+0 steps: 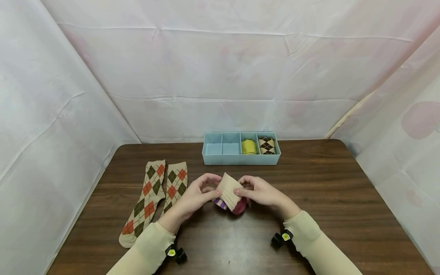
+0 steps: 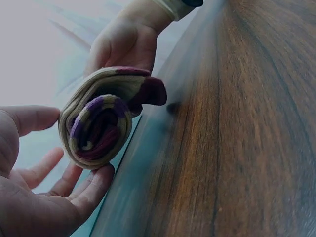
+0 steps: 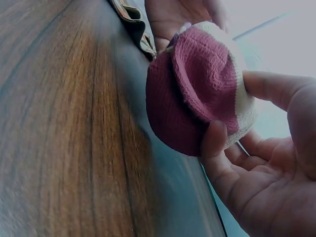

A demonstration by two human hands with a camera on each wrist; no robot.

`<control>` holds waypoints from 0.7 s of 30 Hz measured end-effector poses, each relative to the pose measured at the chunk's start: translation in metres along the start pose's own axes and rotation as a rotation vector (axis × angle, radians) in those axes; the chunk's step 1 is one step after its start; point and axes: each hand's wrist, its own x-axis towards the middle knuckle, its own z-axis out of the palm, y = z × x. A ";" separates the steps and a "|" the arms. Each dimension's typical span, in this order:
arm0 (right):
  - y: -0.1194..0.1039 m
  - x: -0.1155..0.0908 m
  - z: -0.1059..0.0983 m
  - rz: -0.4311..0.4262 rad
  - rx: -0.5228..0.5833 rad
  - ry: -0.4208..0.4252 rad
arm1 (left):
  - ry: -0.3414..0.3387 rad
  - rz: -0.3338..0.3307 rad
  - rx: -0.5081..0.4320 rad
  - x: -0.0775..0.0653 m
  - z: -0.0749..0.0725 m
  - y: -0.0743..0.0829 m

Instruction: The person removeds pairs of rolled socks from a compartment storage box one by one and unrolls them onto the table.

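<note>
Both hands hold a rolled-up bundle of socks [image 1: 229, 190] over the table's middle. Cream cuff fabric faces up, with maroon and purple parts showing below it. My left hand [image 1: 196, 196] pinches the left side between thumb and fingers. On the opposite side, my right hand [image 1: 264, 192] grips with its thumb on the cream fabric. The left wrist view shows the bundle's spiral end [image 2: 101, 131], purple, cream and maroon, inside a looser outer layer. In the right wrist view, the maroon end [image 3: 207, 74] is folded, with a fingertip pressed against it.
Two argyle socks [image 1: 148, 198] in beige, orange and green lie flat at the left, partly behind my left forearm. A light blue divided box [image 1: 240, 159] stands at the back. It holds yellow rolled fabric [image 1: 249, 147] and a brown-and-cream argyle roll [image 1: 267, 146] in its right compartments.
</note>
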 end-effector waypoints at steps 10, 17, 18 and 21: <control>-0.014 -0.005 0.005 -0.127 -0.288 0.203 | -0.003 0.056 0.131 -0.001 0.007 0.001; -0.027 -0.007 0.010 -0.273 -0.327 0.170 | 0.009 -0.024 0.006 -0.001 0.013 0.000; -0.026 -0.007 0.010 -0.284 -0.301 0.139 | 0.005 -0.030 -0.005 -0.001 0.013 0.000; -0.022 -0.006 0.009 -0.314 -0.218 0.048 | -0.004 -0.052 -0.045 -0.001 0.013 -0.002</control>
